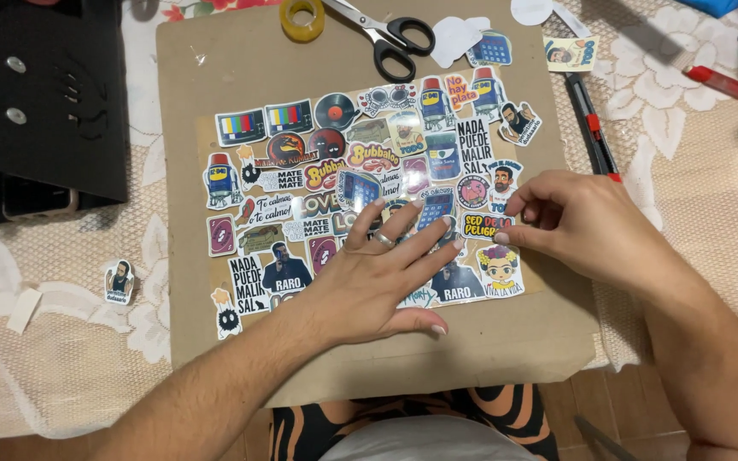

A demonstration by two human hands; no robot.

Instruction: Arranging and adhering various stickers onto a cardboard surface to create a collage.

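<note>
Left hand (377, 273) flat, fingers spread, pressing on sticker sheet (301, 183) atop cardboard board (241, 60) on counter. Right hand (578, 222) fingertips pressed together, pinching sheet's right edge. Scissors (386, 34), tape roll (302, 17) near board's top edge; utility knife (593, 128) just right of it.

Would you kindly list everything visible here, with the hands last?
Cardboard: one, brown, centre of table.
Stickers: many, multicoloured, packed on cardboard; strays beside it.
Tape roll: one, yellow, top of cardboard.
Scissors: one, black handles, beside tape roll.
Knife: one, black and red, right of cardboard.
Tablecloth: one, cream lace, under everything.
Black box: one, upper left.
Left hand: flat on stickers, ring on.
Right hand: pinching at a sticker edge.
</note>
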